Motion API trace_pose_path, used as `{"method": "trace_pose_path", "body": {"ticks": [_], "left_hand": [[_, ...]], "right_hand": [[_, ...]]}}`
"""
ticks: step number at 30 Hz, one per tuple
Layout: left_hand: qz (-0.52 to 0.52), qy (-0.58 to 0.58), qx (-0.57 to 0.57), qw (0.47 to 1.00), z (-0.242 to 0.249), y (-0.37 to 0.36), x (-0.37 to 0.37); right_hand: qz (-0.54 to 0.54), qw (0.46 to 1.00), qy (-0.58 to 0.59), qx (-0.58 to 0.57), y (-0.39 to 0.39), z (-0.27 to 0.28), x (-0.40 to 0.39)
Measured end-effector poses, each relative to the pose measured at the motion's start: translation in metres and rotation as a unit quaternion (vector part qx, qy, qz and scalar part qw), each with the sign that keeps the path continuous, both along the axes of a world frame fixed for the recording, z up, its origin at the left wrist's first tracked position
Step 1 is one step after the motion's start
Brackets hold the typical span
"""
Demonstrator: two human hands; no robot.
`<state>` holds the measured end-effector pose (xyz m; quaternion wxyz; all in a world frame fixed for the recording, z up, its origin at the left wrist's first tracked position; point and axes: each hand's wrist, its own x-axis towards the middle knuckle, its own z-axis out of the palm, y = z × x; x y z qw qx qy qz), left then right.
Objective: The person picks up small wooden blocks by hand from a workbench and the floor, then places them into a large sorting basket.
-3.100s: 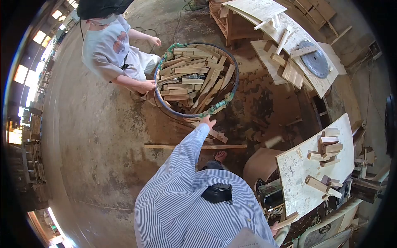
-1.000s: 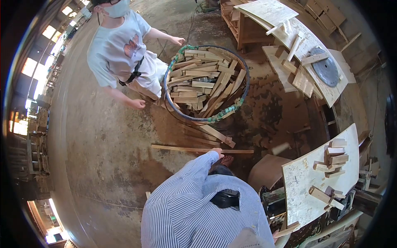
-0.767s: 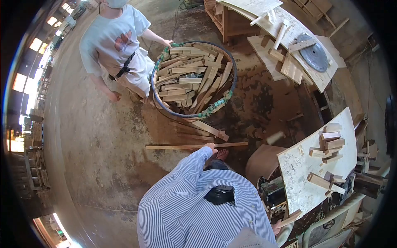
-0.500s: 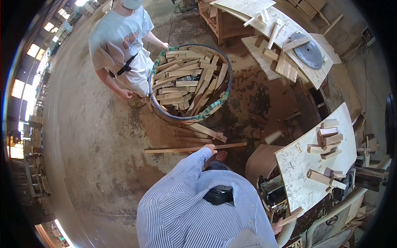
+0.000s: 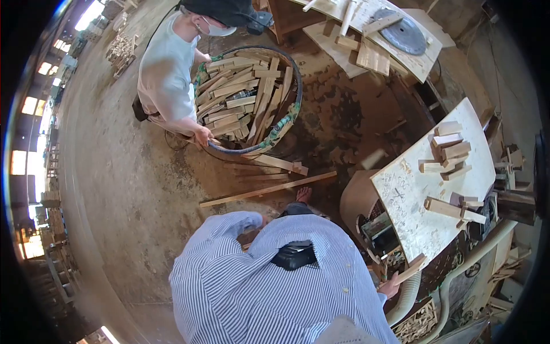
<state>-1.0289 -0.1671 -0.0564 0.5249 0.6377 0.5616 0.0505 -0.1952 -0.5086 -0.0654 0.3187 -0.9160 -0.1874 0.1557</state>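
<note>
My right hand (image 5: 391, 285) is closed around the end of a short wooden strip (image 5: 413, 268) beside the near corner of the white board (image 5: 401, 212). My left hand (image 5: 263, 220) is close to my body, mostly behind the striped sleeve; its fingers are hidden. Ahead of it a long thin wooden stick (image 5: 269, 189) lies slanted near my bare foot (image 5: 304, 195), apart from the hand. Several small wood blocks (image 5: 450, 146) sit on the white board, some stacked together.
A co-worker (image 5: 172, 74) grips the rim of a large round basket (image 5: 299, 86) full of wood offcuts. More strips (image 5: 275, 162) lie beneath it. A circular saw blade (image 5: 403, 31) rests on a far board. A ribbed hose (image 5: 408, 295) runs beside the white board.
My left hand has let go of the long stick and drawn back toward my body. The co-worker has bent over the basket, with a second hand now at its rim.
</note>
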Motion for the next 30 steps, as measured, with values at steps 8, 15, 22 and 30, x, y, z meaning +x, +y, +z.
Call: {"method": "trace_pose_path", "body": {"ticks": [8,15,22,30], "left_hand": [[0.020,-0.123,0.098,0.987,0.165,0.174,-0.073],[0.056,0.075,0.055,0.994,0.010,-0.022,0.074],[0.028,0.173,-0.085,0.981,-0.101,-0.205,0.196],[0.012,0.199,-0.151,0.968,-0.119,-0.279,0.241]], "right_hand": [[-0.024,0.994,0.096,0.040,-0.008,-0.009,0.009],[-0.033,0.989,0.125,0.066,-0.001,0.010,-0.004],[-0.037,0.984,0.148,0.090,0.001,0.014,-0.006],[-0.032,0.972,0.204,0.114,0.003,0.023,-0.011]]}}
